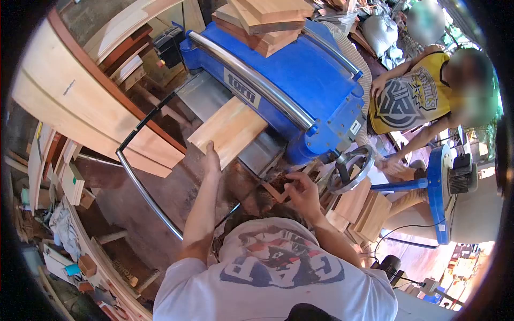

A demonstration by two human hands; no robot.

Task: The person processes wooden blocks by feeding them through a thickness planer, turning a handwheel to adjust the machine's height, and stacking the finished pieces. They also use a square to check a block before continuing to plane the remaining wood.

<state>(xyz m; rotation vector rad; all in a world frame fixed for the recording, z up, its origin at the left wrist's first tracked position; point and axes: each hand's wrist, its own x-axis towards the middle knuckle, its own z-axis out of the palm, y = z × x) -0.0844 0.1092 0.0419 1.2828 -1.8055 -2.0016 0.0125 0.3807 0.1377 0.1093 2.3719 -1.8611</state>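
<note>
A wide pale board (230, 131) lies on the metal bed (206, 96) of a blue machine (267, 69), its far end hidden under the machine's body. My left hand (212, 158) is at the board's near edge, with the thumb on top and the other fingers hidden beneath. To the right, my right hand (303, 191) is raised away from the board, its fingers curled. Whether it holds anything is too small to tell. A small wooden piece (274, 191) shows just left of that hand.
Boards (278, 16) are stacked on the machine. A handwheel (350, 168) and more boards (369, 214) are at the right. Another person in a yellow shirt (409, 96) stands beyond the machine. A bent metal rail (150, 198) and long planks (80, 91) are at the left.
</note>
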